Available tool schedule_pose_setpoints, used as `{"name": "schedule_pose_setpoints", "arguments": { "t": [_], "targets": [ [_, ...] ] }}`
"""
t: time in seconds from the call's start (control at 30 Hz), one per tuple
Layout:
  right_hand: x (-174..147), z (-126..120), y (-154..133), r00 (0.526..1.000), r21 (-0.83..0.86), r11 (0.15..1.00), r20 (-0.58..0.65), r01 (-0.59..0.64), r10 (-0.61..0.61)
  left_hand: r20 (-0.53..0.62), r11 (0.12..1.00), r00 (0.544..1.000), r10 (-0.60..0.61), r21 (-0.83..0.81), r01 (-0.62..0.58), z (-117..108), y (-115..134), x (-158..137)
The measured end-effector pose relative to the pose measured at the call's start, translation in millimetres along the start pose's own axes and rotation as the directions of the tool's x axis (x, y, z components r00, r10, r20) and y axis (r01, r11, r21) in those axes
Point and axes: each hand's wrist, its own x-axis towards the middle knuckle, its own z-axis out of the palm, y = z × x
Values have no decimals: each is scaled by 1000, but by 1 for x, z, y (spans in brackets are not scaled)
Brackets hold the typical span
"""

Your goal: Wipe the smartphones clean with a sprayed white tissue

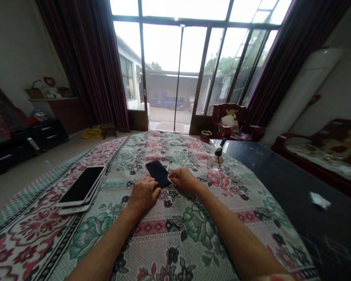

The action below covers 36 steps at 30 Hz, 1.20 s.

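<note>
A dark smartphone point(157, 171) lies flat and slanted on the flowered tablecloth, in front of me. My left hand point(142, 194) grips its near left edge, fingers bent and thumb close to the near corner. At the phone's right edge is my right hand point(185, 179), its fingers pinched on a small white wipe point(170, 178), perhaps tissue or cloth; most of it is hidden by the fingers. To the left, white-framed tablets point(83, 185) with dark screens lie stacked. A clear glass bottle point(215, 162) with a black top stands beyond my right hand.
The tablecloth point(160, 226) drapes over a round table. Against its right side is a dark glossy tabletop point(269, 171) with a crumpled white tissue point(319, 200) on it. Carved wooden chairs point(216, 113) stand farther back, before glass doors. A yellow object point(92, 132) lies on the floor at left.
</note>
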Motion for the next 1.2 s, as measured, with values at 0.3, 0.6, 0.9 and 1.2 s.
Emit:
{"name": "schedule_pose_setpoints", "arguments": {
  "t": [0.3, 0.6, 0.9, 1.2],
  "targets": [
    [19, 16, 10, 995, 54, 997, -85, 60, -56, 39, 977, 995, -89, 199, 80, -11, 23, 3],
    [8, 1, 19, 982, 161, 987, -190, 19, 12, 320, 982, 934, 159, -147, -117, -11, -46, 60],
    [2, -2, 15, 982, 183, 983, -185, -1, 36, 445, 991, 885, 134, -66, -116, -7, -54, 69],
    [3, -8, -2, 993, -6, 997, -80, 82, -83, 440, 996, 894, 79, -10, -83, -15, -60, 63]
  ]
}}
